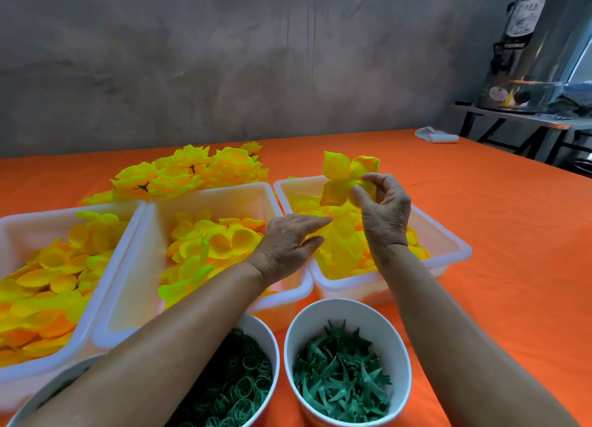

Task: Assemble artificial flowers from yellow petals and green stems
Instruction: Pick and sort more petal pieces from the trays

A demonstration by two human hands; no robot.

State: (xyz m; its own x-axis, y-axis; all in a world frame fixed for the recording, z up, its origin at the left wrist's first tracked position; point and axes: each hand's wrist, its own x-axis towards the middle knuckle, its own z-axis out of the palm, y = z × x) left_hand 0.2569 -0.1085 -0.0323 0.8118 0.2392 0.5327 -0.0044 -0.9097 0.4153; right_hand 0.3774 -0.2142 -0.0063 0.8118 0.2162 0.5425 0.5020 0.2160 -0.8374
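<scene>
My right hand point(384, 209) pinches a yellow petal layer point(344, 177) and holds it up over the right white bin point(455, 250), which is full of loose yellow petals. My left hand point(288, 241) reaches with straight fingers into that bin and touches the petals. Two more white bins, the middle bin point(147, 266) and the left bin point(19, 225), hold yellow petal layers. Near me stand a white cup of green star-shaped calyx pieces point(342, 382) and a cup of green rings point(240, 391). Finished yellow flowers point(192, 173) lie piled behind the bins.
Everything sits on an orange table cover point(496, 209). A white roll point(437, 136) lies at the far right edge. A metal urn point(538, 52) stands on a side stand beyond the table. A third cup rim point(48, 391) shows at the lower left.
</scene>
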